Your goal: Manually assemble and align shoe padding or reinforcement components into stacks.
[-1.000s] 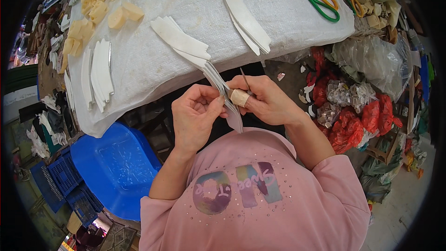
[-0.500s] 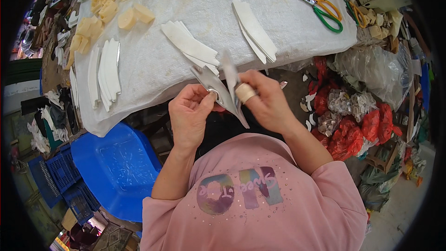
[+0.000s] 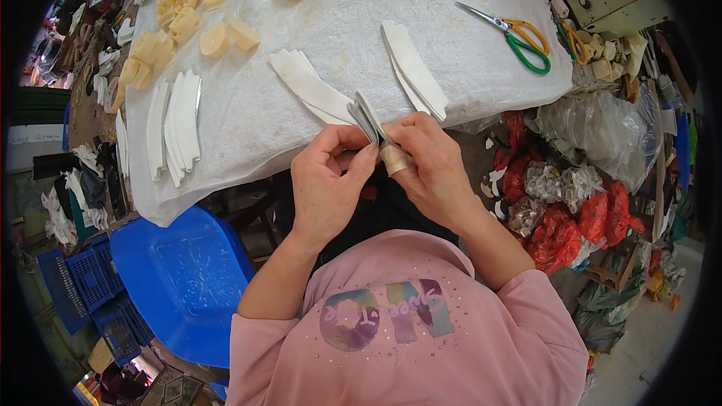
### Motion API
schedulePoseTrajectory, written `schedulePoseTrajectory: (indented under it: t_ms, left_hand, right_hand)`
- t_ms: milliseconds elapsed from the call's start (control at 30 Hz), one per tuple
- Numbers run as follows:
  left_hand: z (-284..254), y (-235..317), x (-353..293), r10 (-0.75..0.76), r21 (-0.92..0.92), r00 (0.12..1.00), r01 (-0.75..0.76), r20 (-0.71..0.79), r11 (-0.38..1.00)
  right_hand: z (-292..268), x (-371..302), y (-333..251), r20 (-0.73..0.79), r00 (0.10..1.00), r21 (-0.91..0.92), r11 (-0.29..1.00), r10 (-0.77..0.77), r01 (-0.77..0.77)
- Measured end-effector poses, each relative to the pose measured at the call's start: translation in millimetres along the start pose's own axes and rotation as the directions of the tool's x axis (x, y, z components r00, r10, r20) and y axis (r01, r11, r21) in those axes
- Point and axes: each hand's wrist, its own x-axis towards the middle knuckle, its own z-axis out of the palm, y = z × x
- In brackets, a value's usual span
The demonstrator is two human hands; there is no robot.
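Note:
My left hand (image 3: pixel 331 179) and my right hand (image 3: pixel 435 169) meet in front of my chest, at the table's near edge. Between them are thin, curved grey-white strips (image 3: pixel 365 116), standing upright and pinched by the fingertips of both hands. A beige wrap (image 3: pixel 393 158) covers one finger of the right hand. Just beyond my hands, a fanned pile of curved white strips (image 3: pixel 310 89) lies on the white-covered table (image 3: pixel 248 116). A second white pile (image 3: pixel 414 71) lies farther right, and a third group (image 3: pixel 177 126) is at the left.
Green-and-orange-handled scissors (image 3: pixel 505 25) lie at the table's far right. Beige rolled pieces (image 3: pixel 184 24) cluster far left. A blue plastic chair (image 3: pixel 180 271) stands at my left, beside blue crates (image 3: pixel 94 274). Red plastic bags (image 3: pixel 556 240) and clear plastic sheeting (image 3: pixel 602 128) are at right.
The strips, earlier spread apart between my hands, are now brought together and upright. My right hand has moved down and inward to the left hand.

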Motion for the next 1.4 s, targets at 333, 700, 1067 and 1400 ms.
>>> schedulePoseTrajectory:
  t_ms: [333, 700, 1067, 1400]
  left_hand:
    - [-9.7, -8.9, 7.9, 0.025, -0.029, 0.992, -0.029, -0.124, 0.999]
    - [-64.6, 24.1, 69.7, 0.885, 0.747, 0.399, -0.658, 0.241, 0.094]
    - [-70.4, -21.8, 55.9, 0.569, 0.746, 0.743, -0.589, 0.351, 0.309]
    - [-171.7, 11.3, 59.1, 0.645, 0.943, 0.739, 0.321, -0.193, -0.085]
  right_hand:
    - [-5.2, -1.7, 18.5, -0.017, 0.997, 0.216, 0.974, 0.072, -0.066]
    - [-78.3, 71.8, 38.6, -0.210, 0.977, -0.341, 0.932, 0.050, -0.121]
    - [-6.1, 94.8, 53.2, 0.040, 0.985, -0.769, 0.634, 0.170, -0.078]
    - [-29.3, 62.0, 35.0, -0.153, 0.986, -0.491, 0.871, -0.064, -0.020]
